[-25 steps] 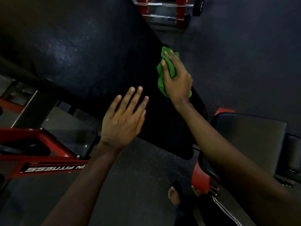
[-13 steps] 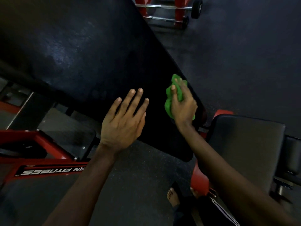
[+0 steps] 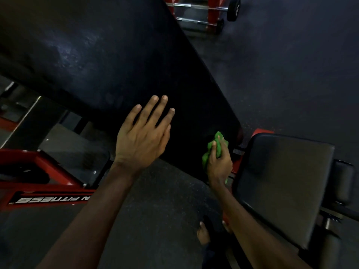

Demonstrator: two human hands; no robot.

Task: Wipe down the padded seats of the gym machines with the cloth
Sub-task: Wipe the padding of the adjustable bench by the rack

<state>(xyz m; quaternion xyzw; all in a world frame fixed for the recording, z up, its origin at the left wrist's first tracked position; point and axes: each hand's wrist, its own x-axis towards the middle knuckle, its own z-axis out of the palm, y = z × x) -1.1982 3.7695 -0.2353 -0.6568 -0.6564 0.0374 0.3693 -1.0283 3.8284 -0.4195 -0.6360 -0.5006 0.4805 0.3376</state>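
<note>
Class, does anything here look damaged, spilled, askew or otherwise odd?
Nothing looks spilled or damaged. The right hand grips the crumpled green cloth at the near corner of the long black padded bench. One oddity: bare toes on the gym floor.

1. two hands: the left hand (image 3: 141, 140) just 9 o'clock of centre, fingers (image 3: 153, 105) straight, and the right hand (image 3: 219, 166) at 4 o'clock.
2. one green cloth (image 3: 206, 159), bunched in the right hand.
3. three black pads: a large pad (image 3: 116, 65) at 11 o'clock, a seat pad (image 3: 281, 181) at 4 o'clock, and a small pad (image 3: 343, 181) at the 3 o'clock edge.
4. two chrome bars at 12 o'clock: an upper bar (image 3: 194, 5) and a lower bar (image 3: 192, 21).
5. two dark round weights, one per bar: the upper weight (image 3: 233, 9) and the lower weight (image 3: 220, 25).
6. one bare foot (image 3: 203, 233) at 6 o'clock.
7. one red beam (image 3: 48, 199) with white lettering at 8 o'clock.
</note>
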